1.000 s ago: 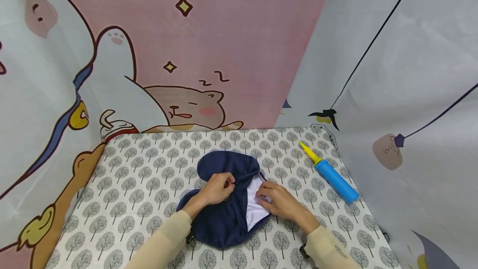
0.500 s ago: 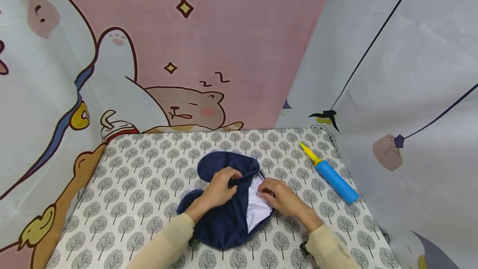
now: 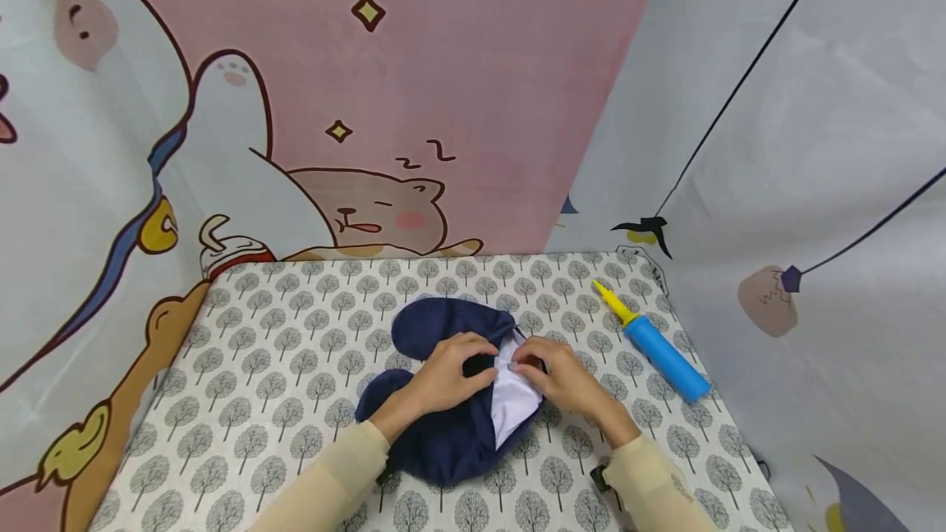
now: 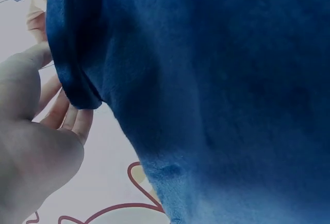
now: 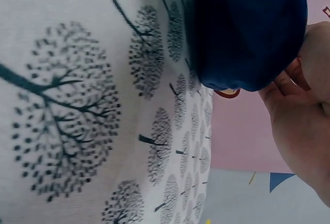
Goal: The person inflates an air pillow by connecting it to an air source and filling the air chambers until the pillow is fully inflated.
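Fingers (image 3: 470, 342) of left hand (image 3: 446, 371) and right hand (image 3: 567, 380) curled round navy cloth (image 3: 447, 446) beside white lining (image 3: 512, 407).

Head camera high, facing forward-down; wrist cameras close, sharing navy cloth (image 4: 206, 105).

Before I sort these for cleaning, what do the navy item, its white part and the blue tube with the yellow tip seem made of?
Navy item: soft fabric, perhaps brushed; it folds, with faint nap in the left wrist view.
White part: smooth cloth, given its soft wrinkles; fibre unclear.
Blue tube and yellow tip: probably plastic, smooth and evenly coloured.
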A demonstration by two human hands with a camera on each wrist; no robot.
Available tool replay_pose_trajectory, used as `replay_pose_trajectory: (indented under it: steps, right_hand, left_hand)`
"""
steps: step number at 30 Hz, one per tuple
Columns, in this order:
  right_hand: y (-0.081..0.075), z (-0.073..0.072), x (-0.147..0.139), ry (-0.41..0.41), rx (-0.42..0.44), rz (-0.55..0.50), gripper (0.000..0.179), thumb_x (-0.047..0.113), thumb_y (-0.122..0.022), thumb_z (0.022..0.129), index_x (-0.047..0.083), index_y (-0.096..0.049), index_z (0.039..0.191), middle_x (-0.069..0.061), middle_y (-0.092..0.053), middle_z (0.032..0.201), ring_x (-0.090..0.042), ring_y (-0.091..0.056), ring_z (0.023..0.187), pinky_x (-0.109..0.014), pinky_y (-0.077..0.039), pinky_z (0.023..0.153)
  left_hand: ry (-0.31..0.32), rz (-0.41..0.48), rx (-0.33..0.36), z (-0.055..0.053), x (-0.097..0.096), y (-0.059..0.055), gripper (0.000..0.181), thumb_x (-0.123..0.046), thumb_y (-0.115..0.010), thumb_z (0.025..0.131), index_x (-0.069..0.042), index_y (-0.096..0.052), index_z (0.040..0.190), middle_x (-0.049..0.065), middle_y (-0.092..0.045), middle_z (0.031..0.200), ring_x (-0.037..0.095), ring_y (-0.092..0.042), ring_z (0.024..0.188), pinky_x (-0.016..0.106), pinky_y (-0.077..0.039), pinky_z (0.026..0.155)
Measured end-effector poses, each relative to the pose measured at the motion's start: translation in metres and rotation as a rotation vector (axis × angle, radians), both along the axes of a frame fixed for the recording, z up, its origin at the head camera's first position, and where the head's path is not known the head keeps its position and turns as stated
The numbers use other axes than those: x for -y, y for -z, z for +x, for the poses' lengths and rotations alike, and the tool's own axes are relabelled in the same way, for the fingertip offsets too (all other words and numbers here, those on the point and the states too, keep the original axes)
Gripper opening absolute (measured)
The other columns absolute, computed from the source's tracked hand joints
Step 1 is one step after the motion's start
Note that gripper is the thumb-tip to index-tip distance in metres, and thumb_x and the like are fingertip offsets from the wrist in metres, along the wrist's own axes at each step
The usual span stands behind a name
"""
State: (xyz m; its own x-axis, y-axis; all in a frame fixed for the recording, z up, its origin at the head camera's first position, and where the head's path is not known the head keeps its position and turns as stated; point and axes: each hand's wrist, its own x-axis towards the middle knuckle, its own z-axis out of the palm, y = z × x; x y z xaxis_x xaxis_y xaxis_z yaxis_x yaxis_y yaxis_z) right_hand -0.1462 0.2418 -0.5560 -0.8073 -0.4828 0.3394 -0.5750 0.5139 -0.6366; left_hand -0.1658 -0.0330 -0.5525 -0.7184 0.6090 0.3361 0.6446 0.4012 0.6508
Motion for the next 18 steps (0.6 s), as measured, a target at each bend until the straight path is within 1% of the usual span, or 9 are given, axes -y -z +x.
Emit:
replay_pose_trajectory:
  steps: [4,8,13,18]
  right_hand:
    - [-0.002,-0.003,0.002,-0.004,-0.036,-0.019,0.013,0.003,-0.082,0.102,0.012,-0.082,0.111,-0.001,-0.081,0.108,-0.006,-0.071,0.092,-0.027,-0.061,0.081]
    - [-0.004,-0.004,0.004,-0.007,-0.055,-0.035,0.013,0.003,-0.082,0.102,0.013,-0.082,0.110,-0.001,-0.081,0.108,-0.007,-0.072,0.092,-0.027,-0.062,0.081]
    - [-0.004,-0.004,0.005,-0.009,-0.081,-0.048,0.011,0.004,-0.081,0.103,0.013,-0.081,0.109,-0.006,-0.081,0.105,-0.007,-0.071,0.090,-0.027,-0.061,0.080]
    - [-0.002,-0.004,0.005,-0.007,-0.103,-0.058,0.013,0.003,-0.083,0.101,0.013,-0.081,0.109,-0.003,-0.081,0.104,-0.006,-0.071,0.089,-0.025,-0.060,0.079]
  left_hand:
    - [0.015,-0.003,0.014,0.000,-0.001,-0.002,0.036,-0.026,-0.082,0.106,-0.006,-0.080,0.136,0.009,-0.079,0.135,0.027,-0.074,0.128,0.047,-0.062,0.109]
    - [0.021,-0.007,0.005,-0.002,-0.003,-0.002,0.033,-0.025,-0.082,0.106,-0.008,-0.082,0.135,0.009,-0.080,0.135,0.027,-0.074,0.127,0.047,-0.062,0.108]
    - [0.017,-0.012,-0.018,-0.004,-0.008,-0.001,0.029,-0.024,-0.083,0.105,-0.011,-0.084,0.131,0.008,-0.081,0.133,0.027,-0.072,0.128,0.047,-0.060,0.111]
    - [0.015,-0.017,-0.028,-0.004,-0.012,0.000,0.026,-0.025,-0.086,0.103,-0.012,-0.085,0.126,0.007,-0.081,0.129,0.027,-0.070,0.128,0.048,-0.058,0.112]
